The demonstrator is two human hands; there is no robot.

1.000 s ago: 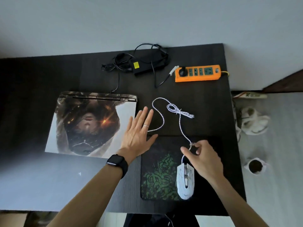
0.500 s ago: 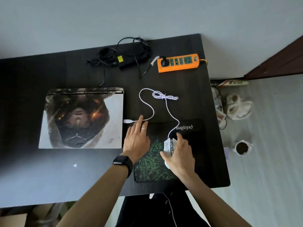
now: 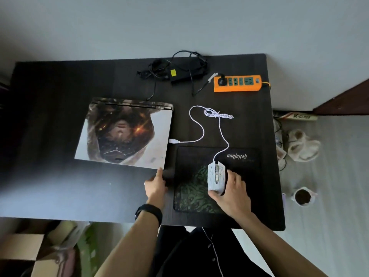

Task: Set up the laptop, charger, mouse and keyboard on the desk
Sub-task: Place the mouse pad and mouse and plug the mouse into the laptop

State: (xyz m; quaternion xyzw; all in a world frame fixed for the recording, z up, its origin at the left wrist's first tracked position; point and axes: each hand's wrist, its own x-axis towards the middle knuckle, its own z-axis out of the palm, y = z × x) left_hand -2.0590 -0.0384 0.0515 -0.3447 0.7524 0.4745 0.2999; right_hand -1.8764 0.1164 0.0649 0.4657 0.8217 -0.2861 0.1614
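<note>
A closed laptop (image 3: pixel 123 132) with a picture skin lies on the dark desk (image 3: pixel 60 192). Behind it sits the black charger brick (image 3: pixel 185 75) with tangled cables, one running to the laptop's back edge. A white mouse (image 3: pixel 216 177) rests on a black-green mouse pad (image 3: pixel 191 198). My right hand (image 3: pixel 234 193) grips the mouse from its right side and rear. The mouse's white cable (image 3: pixel 201 126) loops back, and its USB plug (image 3: pixel 173 141) lies beside the laptop's right edge. My left hand (image 3: pixel 155 185) sits at the pad's left edge near the laptop's front corner, fingers in shadow. No keyboard shows.
An orange power strip (image 3: pixel 237 83) with one plug in it lies at the desk's back right. On the floor to the right are slippers (image 3: pixel 303 146) and a cup (image 3: pixel 302 196) with dark contents. A cardboard box (image 3: pixel 30 248) stands under the desk's front left.
The right hand went from pinching the cable to holding the mouse, which now sits farther up the pad. The left hand drew back from the plug to the pad's left edge.
</note>
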